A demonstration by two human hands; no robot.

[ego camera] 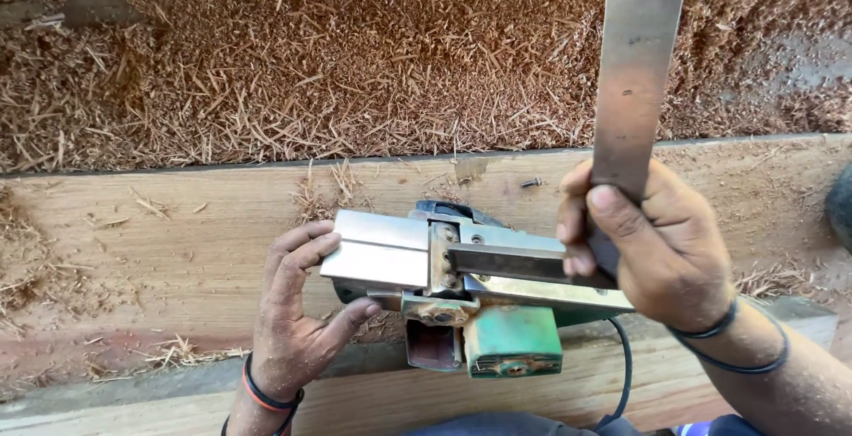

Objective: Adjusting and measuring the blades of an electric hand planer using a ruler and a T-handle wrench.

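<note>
A green electric hand planer lies upside down on a wooden plank, its shiny metal sole facing up. My left hand grips the front end of the sole, fingers on top and thumb underneath. My right hand holds a steel square: one long flat blade rises toward the top of the view, the other arm lies flat along the planer's sole near the cutter drum.
A thick bed of reddish wood shavings covers the ground beyond the plank. A small screw rests on the plank's far edge. The planer's black cord trails toward me. A second board runs along the near side.
</note>
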